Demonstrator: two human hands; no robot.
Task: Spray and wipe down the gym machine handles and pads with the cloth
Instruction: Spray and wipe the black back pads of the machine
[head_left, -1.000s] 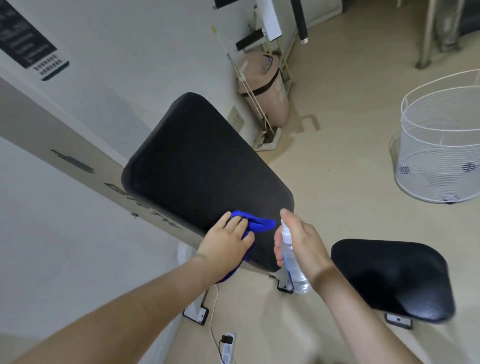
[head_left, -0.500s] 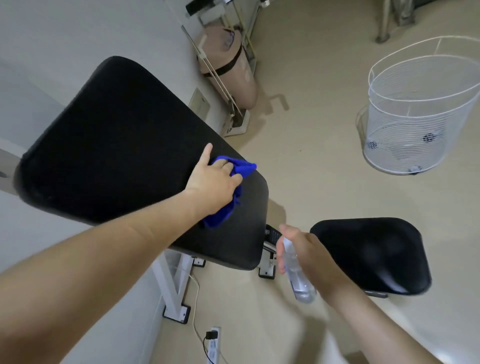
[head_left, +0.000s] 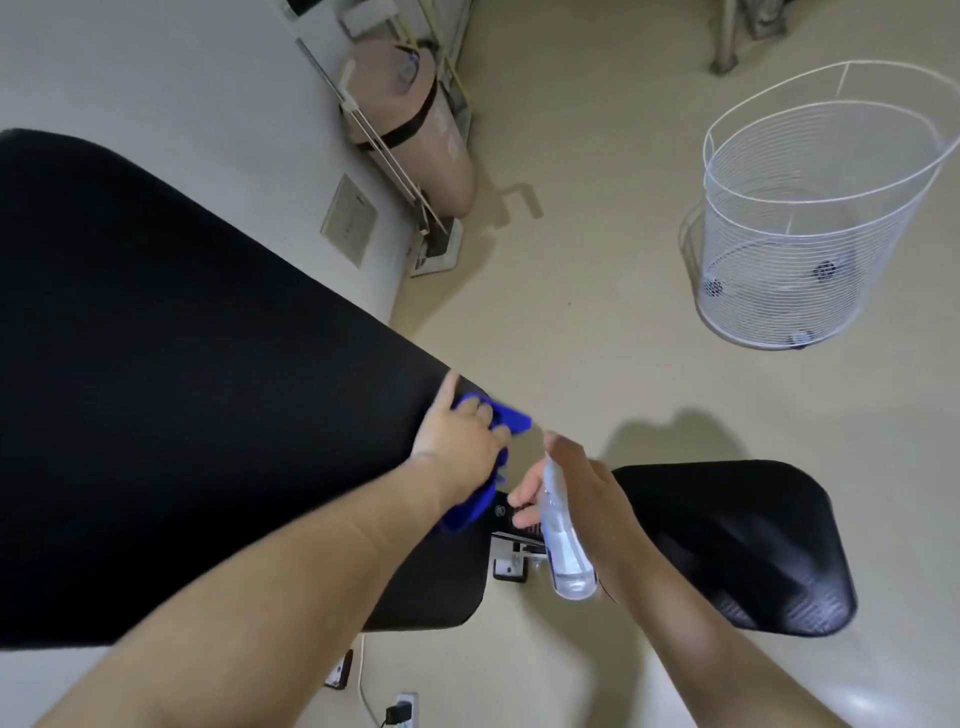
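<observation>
A big black back pad (head_left: 208, 415) fills the left side; its left edge is cut off by the frame and its near part is hidden behind the left forearm. To the right and lower sits a smaller black seat pad (head_left: 727, 545), whose left end is covered by the right hand and wrist. A white wire basket (head_left: 779, 208) stands on the floor at the far right, its right side running out of frame.

The left hand (head_left: 460, 447) lies on the right edge of the back pad, thumb stretched out along the pad and fingers bent over a blue cloth (head_left: 511, 415), gripping it against the padding. Most of the cloth is hidden under the palm; a blurred tip shows beyond the fingers and a fold hangs below the wrist.

Just right of it, the right hand (head_left: 587, 499) is wrapped round a clear spray bottle (head_left: 563, 551), held tilted between the two pads. The nozzle is hidden by the fingers, so its direction cannot be told.
</observation>
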